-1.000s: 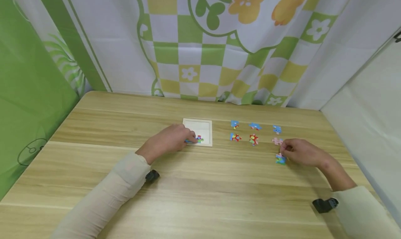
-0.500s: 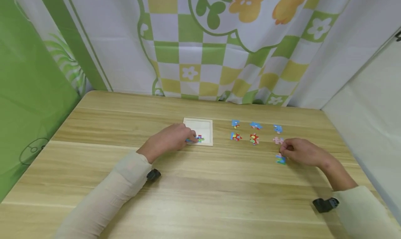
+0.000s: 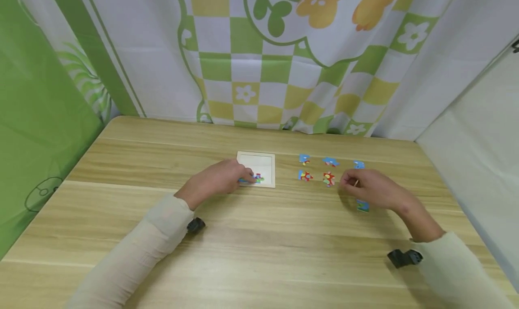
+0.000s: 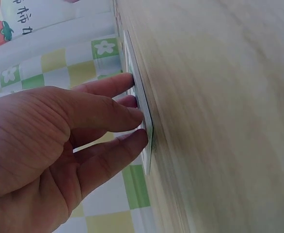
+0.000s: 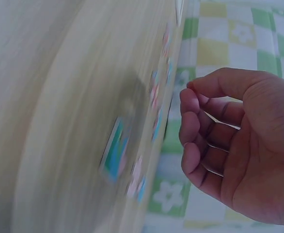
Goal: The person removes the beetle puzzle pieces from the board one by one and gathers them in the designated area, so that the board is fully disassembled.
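My left hand [image 3: 215, 178] reaches to a small square wooden puzzle frame [image 3: 273, 170]. A fingertip touches the frame's lower part, beside a red and green puzzle piece [image 3: 258, 178]; a blue piece is partly hidden there. In the left wrist view, the fingertips rest along the frame's edge. My right hand [image 3: 375, 189] hovers over the right-hand column of puzzle pieces. In the right wrist view, its fingers are curled and the thumb tip meets a finger, with no piece visible between them. Below it lies a green and blue piece [image 5: 115, 150]; a pink piece [image 5: 135, 177] lies beyond.
Left of the right hand lie two red-patterned pieces, one [image 3: 305, 176] nearer the frame and another [image 3: 329, 179]. Blue pieces form the far row, among them one [image 3: 330, 161] in the middle. A checked curtain [image 3: 275, 74] hangs behind the wooden table [image 3: 259, 250].
My right hand has moved left and slightly away from me, off the green and blue piece, and now hides the pink one in the head view. The left hand stays put.
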Motion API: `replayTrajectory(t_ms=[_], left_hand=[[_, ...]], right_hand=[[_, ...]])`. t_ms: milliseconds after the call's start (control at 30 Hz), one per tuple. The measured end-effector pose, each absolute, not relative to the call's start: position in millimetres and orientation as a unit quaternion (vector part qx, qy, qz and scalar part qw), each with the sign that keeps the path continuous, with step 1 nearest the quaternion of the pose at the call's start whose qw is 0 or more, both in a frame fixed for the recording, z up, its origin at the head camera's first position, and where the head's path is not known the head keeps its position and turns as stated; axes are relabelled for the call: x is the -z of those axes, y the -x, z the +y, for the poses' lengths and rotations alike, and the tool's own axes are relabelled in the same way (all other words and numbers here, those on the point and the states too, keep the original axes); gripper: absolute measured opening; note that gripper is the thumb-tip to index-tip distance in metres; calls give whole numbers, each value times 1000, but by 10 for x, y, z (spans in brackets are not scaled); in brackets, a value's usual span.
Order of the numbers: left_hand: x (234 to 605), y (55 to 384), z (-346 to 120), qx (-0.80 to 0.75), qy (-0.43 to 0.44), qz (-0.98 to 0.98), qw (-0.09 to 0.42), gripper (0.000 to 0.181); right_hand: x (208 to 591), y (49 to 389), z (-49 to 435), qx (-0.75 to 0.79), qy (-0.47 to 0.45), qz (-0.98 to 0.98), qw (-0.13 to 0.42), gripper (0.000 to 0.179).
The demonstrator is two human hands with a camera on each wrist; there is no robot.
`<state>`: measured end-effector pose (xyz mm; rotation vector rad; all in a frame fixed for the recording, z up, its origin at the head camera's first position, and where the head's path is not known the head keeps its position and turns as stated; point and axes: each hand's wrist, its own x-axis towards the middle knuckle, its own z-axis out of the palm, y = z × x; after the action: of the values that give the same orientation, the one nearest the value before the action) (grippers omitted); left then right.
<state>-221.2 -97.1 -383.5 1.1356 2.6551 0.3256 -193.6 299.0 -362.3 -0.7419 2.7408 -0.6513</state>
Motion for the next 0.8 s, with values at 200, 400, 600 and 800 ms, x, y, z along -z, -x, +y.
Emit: replayTrajectory(t_ms=[200,400,600,800], left_hand=[[3846,2216,-1021,-116,-384,907,128,47],[3870,2240,-1047,-119,-377,908,139,48],[3888,2256,-1066,-117,-410,899,103,39],[3928,2264,-1104,-132,-443,886,52,25]], right_hand=[[3629,2016,2575,216,299,925,96,10],[3680,2131,2101,202,350,911,76,9],[3788,2241,1696,191,369,907,73,7],[3869,2283,1439,184,372,906,81,18]])
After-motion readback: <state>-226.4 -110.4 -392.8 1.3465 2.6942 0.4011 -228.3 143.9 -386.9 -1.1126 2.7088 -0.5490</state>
